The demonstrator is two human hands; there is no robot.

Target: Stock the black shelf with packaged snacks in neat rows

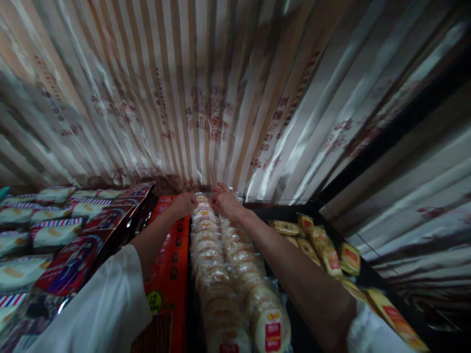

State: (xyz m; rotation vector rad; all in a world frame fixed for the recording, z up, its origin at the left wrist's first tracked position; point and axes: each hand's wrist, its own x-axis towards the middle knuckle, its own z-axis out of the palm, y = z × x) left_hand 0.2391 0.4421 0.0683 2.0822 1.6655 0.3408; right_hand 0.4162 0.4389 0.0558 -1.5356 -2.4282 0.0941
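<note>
Two rows of round pale pastries in clear wrappers stand on edge, the left row (209, 267) and the right row (245, 262). At the far end of the left row, a wrapped round pastry (202, 199) lies between my hands. My left hand (186, 204) is closed, its fingertips pinching at the left edge of that wrapper. My right hand (225, 202) is closed at the opposite edge, fingers curled and partly hiding the far end of the right row. The exact grip is dim and small.
Left of the rows is a red-orange package (172, 274), then dark red bags (84, 255) and white packets (57, 233). Yellow wrapped cakes (324, 245) lie on the black surface at right. A pleated printed curtain (209, 98) hangs just behind the goods.
</note>
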